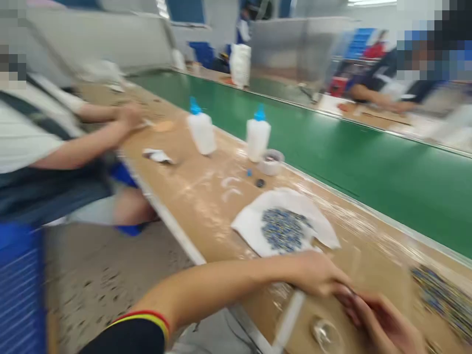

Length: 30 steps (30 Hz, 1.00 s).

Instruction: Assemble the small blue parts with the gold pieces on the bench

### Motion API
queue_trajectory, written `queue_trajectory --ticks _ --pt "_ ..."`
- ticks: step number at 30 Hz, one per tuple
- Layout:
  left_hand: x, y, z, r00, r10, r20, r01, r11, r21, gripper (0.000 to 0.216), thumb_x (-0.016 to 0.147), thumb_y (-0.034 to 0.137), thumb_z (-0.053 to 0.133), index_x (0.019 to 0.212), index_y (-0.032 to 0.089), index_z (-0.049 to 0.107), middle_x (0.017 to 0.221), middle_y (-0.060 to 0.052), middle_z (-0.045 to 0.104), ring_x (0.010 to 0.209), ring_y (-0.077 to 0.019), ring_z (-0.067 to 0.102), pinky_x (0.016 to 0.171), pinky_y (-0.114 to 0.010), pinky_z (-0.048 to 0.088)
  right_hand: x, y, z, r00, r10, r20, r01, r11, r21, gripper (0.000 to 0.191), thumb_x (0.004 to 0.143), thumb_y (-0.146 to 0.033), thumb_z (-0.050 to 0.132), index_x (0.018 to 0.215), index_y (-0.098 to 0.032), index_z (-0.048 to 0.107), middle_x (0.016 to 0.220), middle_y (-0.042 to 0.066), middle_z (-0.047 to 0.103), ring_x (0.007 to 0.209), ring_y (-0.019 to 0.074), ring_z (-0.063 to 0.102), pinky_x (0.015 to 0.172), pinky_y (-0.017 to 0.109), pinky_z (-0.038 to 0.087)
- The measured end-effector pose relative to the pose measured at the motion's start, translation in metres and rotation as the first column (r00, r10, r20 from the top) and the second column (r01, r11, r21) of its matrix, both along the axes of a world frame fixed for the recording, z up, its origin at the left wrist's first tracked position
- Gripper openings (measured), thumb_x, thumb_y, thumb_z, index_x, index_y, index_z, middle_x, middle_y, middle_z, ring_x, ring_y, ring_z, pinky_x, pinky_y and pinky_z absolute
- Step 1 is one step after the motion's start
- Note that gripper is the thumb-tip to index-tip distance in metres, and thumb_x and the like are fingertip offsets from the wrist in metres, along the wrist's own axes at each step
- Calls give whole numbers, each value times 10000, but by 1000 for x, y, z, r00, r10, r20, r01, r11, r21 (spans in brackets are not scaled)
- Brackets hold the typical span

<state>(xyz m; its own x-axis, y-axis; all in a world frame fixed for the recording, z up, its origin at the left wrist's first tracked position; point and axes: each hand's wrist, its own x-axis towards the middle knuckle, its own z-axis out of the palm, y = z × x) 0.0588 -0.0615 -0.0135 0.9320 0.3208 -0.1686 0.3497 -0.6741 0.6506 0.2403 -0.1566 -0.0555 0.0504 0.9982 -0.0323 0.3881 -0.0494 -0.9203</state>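
My left hand (324, 276) reaches across the brown-covered table, its fingertips closed and meeting those of my right hand (387, 319) near the lower right. Both hands pinch at the same spot; whatever lies between the fingers is too small and blurred to name. Just beyond my left hand, a white sheet (247, 223) carries a heap of small blue and yellowish pieces (283, 228). Right of my right hand spreads another pile of similar, longer-looking pieces (442, 300). A small clear round object (326, 334) sits below my left hand.
Two white bottles with blue tips (202, 130) (258, 137) stand beside a small round container (272, 162). A green conveyor belt (332, 142) runs along the table's far side. One co-worker's hands (131, 115) are at left, another's (394, 104) across the belt. A blue crate (22, 290) is lower left.
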Motion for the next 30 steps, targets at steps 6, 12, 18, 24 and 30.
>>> queue_trajectory --ticks 6,12,18,24,30 --pt "1 15 -27 976 137 171 -159 980 119 203 924 253 515 781 180 639 784 -41 721 741 -186 662 589 -256 378 10 8 -4 985 37 -166 -52 995 -85 259 927 -438 584 894 -193 660 745 48 671 637 156 620 583 252 512" --pt "4 7 -24 977 179 112 -197 963 182 108 798 141 568 712 181 620 732 -33 701 703 -192 650 560 -268 339 5 7 -7 995 89 -53 -91 995 -32 209 957 -334 531 815 -202 605 699 21 621 605 144 576 566 239 465" --pt "6 5 -28 977 164 134 -188 964 187 80 755 119 562 733 175 615 755 -32 697 693 -190 630 542 -276 311 5 6 -7 991 116 63 -116 993 -2 198 970 -293 482 823 -211 586 730 28 620 633 160 578 600 258 448" --pt "6 4 -30 977 164 138 -190 961 203 85 769 109 548 750 177 595 769 -31 694 692 -187 625 540 -283 309 5 8 -5 985 127 118 -128 992 1 197 970 -278 474 795 -221 542 698 19 616 609 158 574 589 261 432" --pt "4 7 -28 988 115 106 -137 963 230 95 811 111 535 813 172 608 824 -38 696 736 -191 627 589 -275 351 4 13 -1 990 125 59 -124 992 -28 216 978 -334 468 803 -225 534 699 28 636 616 166 605 594 271 467"
